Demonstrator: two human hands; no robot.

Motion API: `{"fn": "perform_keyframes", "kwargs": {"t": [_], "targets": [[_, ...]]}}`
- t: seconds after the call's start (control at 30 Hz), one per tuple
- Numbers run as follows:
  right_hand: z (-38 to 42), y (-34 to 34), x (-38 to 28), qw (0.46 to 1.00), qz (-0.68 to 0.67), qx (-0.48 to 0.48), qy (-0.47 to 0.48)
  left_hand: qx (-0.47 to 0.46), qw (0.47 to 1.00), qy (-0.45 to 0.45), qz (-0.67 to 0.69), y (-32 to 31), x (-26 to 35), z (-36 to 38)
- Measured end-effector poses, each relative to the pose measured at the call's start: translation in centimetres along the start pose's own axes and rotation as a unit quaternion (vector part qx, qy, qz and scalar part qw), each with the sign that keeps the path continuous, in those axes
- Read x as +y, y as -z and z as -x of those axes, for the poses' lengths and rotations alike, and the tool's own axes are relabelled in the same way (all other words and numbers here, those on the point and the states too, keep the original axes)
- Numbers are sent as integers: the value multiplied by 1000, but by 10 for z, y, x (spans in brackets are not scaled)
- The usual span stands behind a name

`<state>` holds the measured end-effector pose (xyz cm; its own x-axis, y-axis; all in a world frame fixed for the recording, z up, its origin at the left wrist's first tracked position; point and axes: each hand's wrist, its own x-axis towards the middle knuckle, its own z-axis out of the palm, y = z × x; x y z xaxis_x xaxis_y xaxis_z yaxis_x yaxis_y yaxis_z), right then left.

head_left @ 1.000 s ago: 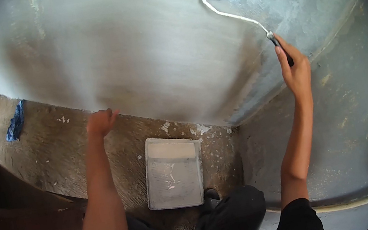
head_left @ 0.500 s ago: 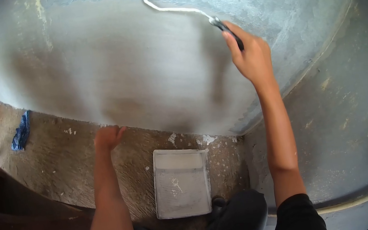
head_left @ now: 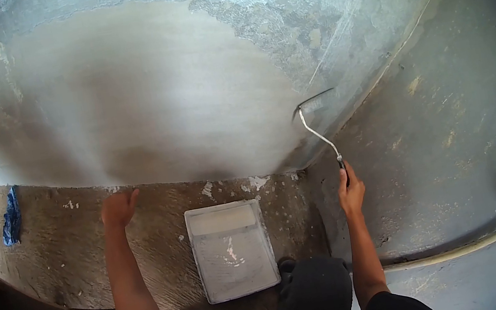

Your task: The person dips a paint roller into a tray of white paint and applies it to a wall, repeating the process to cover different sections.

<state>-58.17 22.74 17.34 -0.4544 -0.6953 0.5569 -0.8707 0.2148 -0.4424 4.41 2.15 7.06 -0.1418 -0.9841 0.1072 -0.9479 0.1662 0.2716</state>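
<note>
My right hand (head_left: 351, 188) is closed around the black handle of a paint roller (head_left: 321, 136) with a bent white wire frame. The roller head lies against the back wall (head_left: 141, 94), near its corner with the right wall. Low down by the foot of the back wall is my left hand (head_left: 117, 208), with its thumb stretched out and nothing visible in it. Its other fingers are partly hidden. A paint tray (head_left: 234, 254) rests on the floor between my arms, holding pale paint at its far end and whitish streaks on its slope.
A crumpled blue wrapper (head_left: 11, 216) lies on the floor at the left. White paint flakes (head_left: 258, 182) dot the floor along the wall. The bare right wall (head_left: 440, 137) stands close to my right arm, with a pipe (head_left: 458, 251) running low along it.
My right hand has come down with the roller, from high on the back wall to lower right by the corner. The view has shifted slightly; my left hand stays by the wall's foot.
</note>
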Motion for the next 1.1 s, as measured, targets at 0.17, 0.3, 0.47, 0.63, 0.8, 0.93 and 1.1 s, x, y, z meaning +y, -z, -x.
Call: {"fn": "perform_keyframes", "kwargs": {"t": [0.17,0.3,0.47,0.63,0.8,0.93,1.1], "targets": [[-40,-14,-42,996,-68,26,52,2,1000,-5,-12,0,4,-4],[-103,4,-154,978,-122,66,156,8,1000,11,-14,0,6,-3],[-152,38,-248,972,-141,59,176,-5,999,-4,-44,-8,3,-11],[-130,26,-206,977,-134,50,156,-3,999,-5,-44,-5,10,-11],[-43,0,-92,996,-78,18,48,-16,999,6,-42,-4,11,-10],[13,6,-25,998,-26,-30,-40,-4,999,-3,-34,0,14,-4],[9,1,-1,998,-53,-23,-29,12,1000,-2,-26,3,11,-5]]}}
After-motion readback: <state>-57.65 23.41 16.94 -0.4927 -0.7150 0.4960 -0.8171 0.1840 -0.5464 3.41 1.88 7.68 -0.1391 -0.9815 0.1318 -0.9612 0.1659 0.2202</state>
